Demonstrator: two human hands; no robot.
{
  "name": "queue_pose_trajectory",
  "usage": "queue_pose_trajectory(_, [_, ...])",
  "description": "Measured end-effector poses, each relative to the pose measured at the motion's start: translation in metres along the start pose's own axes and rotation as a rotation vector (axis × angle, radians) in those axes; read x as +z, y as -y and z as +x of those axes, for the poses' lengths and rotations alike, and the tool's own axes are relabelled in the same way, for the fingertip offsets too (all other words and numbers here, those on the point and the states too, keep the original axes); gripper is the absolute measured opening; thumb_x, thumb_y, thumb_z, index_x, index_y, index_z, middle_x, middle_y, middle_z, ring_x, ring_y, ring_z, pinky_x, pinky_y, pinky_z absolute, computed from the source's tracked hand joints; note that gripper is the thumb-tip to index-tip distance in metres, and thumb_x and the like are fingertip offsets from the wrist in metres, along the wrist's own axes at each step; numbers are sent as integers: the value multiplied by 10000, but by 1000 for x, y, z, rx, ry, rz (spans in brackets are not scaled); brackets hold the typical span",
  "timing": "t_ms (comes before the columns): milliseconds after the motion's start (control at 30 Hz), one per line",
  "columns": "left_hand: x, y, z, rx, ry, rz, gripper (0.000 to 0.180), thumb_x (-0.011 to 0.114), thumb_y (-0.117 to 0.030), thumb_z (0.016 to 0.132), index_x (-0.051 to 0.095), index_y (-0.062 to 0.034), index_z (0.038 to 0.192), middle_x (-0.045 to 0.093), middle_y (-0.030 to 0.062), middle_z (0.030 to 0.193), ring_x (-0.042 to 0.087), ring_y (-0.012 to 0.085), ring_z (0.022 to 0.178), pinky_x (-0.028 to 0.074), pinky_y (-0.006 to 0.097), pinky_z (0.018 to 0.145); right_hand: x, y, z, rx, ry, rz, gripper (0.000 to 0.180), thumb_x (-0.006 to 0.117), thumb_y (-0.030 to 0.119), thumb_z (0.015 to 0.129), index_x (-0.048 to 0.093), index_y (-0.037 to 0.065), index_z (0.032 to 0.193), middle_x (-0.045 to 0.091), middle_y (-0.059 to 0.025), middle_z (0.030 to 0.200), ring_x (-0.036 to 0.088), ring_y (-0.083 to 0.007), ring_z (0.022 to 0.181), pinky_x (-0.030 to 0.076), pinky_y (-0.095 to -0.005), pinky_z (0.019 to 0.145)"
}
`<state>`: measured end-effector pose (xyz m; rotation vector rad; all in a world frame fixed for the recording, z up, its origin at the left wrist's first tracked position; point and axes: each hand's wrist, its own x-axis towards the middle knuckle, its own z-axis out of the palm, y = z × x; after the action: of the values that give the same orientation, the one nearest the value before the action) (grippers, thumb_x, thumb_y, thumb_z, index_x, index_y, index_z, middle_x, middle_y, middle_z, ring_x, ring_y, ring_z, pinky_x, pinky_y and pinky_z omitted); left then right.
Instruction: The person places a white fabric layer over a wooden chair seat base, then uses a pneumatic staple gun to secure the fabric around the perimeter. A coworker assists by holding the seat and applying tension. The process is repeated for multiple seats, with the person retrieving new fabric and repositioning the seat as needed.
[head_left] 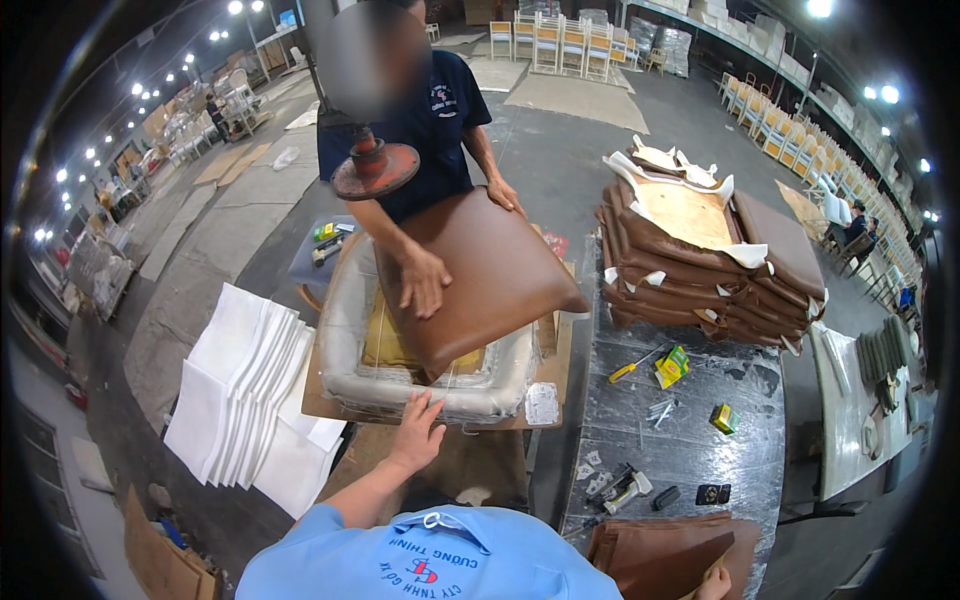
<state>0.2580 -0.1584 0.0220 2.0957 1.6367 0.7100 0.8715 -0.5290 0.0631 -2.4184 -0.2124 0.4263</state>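
Observation:
My left hand (pixel 418 435) lies with fingers apart against the near edge of a grey padded ring (pixel 470 403) wrapped in clear plastic. At the lower right, my right hand (pixel 713 583) is closed on the edge of a brown leather-like sheet (pixel 670 560), the top one of a small pile. Across from me, a co-worker in a dark shirt tilts a brown upholstered seat cushion (pixel 480 270) over the ring, one hand flat on its face and the other at its far edge. Inside the ring, a yellowish surface (pixel 385 335) partly shows.
A red round press plate (pixel 375 172) hangs above the ring. White foam sheets (pixel 240 380) stand at left. On the right table (pixel 590 420) are stacked brown cushions (pixel 700 260), a yellow screwdriver (pixel 625 372), small boxes (pixel 673 367) and a staple gun (pixel 625 492).

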Motion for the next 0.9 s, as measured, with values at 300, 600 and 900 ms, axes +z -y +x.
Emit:
queue_pose_trajectory(300, [10,-70,15,440,391,-361,435,754,-185,961,710,-19,1361,742,195,1289,676,407,1216,528,512,1072,17,61,-136,-183,474,283,203,743,75,1071,777,-86,1190,771,-51,1050,715,-139,979,585,-255,877])
queue_pose_trajectory(600, [-41,-157,-24,1135,822,-642,419,761,-281,1025,676,-74,1380,715,161,1334,635,389,1312,433,557,1181,68,208,-319,-428,891,86,116,803,76,974,829,-29,1017,714,40,811,587,-32,739,460,-253,636])
queue_pose_trajectory(900, [-121,-71,-37,592,848,-806,180,698,-189,1088,758,-63,1201,756,156,964,743,311,873,571,391,796,127,262,-374,-675,999,-22,210,816,195,1019,812,-11,1059,720,-10,788,602,-59,739,506,-286,666])
